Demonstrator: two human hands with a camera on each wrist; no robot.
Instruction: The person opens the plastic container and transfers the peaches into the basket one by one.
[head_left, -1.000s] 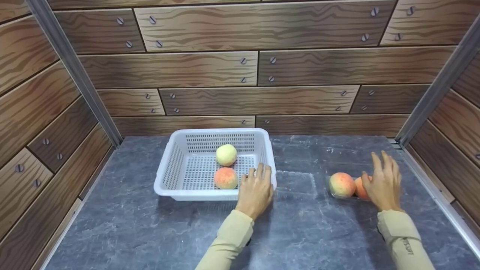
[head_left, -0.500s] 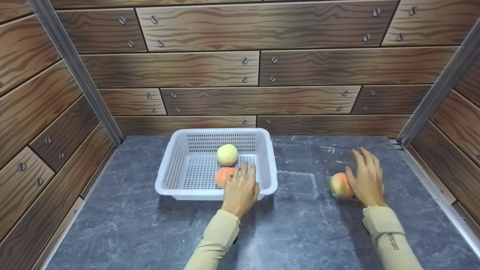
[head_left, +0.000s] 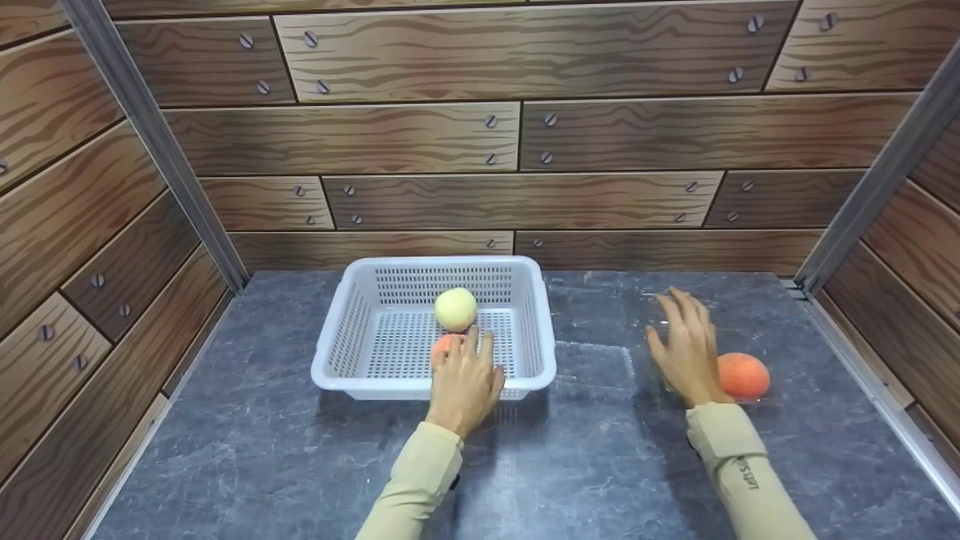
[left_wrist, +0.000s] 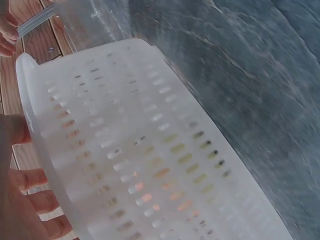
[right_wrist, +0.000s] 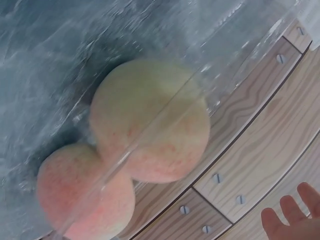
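Peach (head_left: 743, 376) just right of right hand (head_left: 688, 356), left hand (head_left: 464, 386) farther, over near side of basket (head_left: 367, 385). Both hands' fingers spread, holding nothing.

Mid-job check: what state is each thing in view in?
Basket: upright, holding peaches.
Yellow peach: in the basket, unheld.
Red peach: in the basket, partly hidden.
Clear container: loaded; lid state unclear.
Container peaches: side by side, unheld.
Left grip: fingers loosely bent, holding nothing visible.
Right grip: fingers spread, holding nothing.
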